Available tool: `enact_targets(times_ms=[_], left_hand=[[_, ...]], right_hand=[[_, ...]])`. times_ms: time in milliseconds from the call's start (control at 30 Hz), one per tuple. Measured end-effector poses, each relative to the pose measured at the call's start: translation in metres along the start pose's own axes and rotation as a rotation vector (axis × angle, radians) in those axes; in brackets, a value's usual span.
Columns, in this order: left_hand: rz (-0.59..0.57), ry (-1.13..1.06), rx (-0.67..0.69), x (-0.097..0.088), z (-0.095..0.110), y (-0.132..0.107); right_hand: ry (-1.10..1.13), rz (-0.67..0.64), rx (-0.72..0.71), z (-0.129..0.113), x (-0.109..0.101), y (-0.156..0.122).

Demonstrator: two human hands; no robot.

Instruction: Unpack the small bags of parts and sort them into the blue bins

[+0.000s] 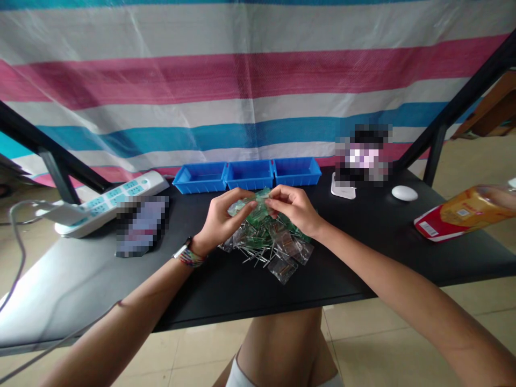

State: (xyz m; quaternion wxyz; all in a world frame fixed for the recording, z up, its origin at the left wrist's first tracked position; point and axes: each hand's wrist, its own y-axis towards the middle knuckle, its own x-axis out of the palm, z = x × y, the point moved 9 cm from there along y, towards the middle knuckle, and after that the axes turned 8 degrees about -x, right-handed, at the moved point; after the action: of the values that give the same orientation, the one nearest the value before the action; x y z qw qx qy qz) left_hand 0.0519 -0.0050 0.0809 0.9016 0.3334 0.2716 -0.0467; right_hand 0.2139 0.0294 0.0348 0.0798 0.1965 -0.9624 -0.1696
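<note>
Both hands meet above a heap on the black table. Between them is a small green-tinted plastic packet (pixel 262 194). My left hand (pixel 226 217), with a bracelet at the wrist, is closed on the packet's left side, thumb against fingers. The fingertips of my right hand (pixel 296 208) pinch its right side. Below lie more green packets (pixel 258 228), thin silvery metal pins (pixel 253 255) and several clear plastic bags (pixel 283 267) with small brownish pieces inside. My hands partly cover the back of the heap.
Three joined blue bins (pixel 250 176) stand behind the heap. To the left are a white power strip (pixel 116 199) with a plugged cable and a blurred-out item (pixel 143 226). A white mouse (pixel 405 193) and a red-and-yellow bottle (pixel 463 212) lie on the right. Black frame bars flank the table.
</note>
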Motion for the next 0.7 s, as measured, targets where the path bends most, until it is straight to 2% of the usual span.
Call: enact_targets(times_ms=[100, 233, 300, 400, 467, 567, 700], left_hand=[[0.025, 0.035, 0.079, -0.001, 0.006, -0.002], [0.099, 0.219, 0.235, -0.003, 0.018, -0.005], [0.089, 0.29, 0.294, 0.0, 0.023, -0.006], [0.059, 0.278, 0.324, 0.002, 0.024, -0.007], [0.072, 0.237, 0.283, -0.001, 0.02, -0.006], [0.134, 0.182, 0.144, -0.008, 0.006, -0.003], [0.129, 0.092, 0.025, -0.009, -0.008, -0.001]], right_hand=[[0.059, 0.065, 0.024, 0.004, -0.008, 0.001], [0.112, 0.08, 0.045, 0.007, -0.01, 0.002], [0.135, 0.069, 0.061, 0.008, -0.007, 0.001], [0.169, 0.039, 0.112, 0.01, 0.001, -0.002], [0.211, 0.033, 0.132, 0.01, 0.004, -0.004], [0.199, 0.024, 0.083, 0.003, 0.004, -0.005], [-0.119, 0.025, -0.042, -0.008, -0.001, -0.005]])
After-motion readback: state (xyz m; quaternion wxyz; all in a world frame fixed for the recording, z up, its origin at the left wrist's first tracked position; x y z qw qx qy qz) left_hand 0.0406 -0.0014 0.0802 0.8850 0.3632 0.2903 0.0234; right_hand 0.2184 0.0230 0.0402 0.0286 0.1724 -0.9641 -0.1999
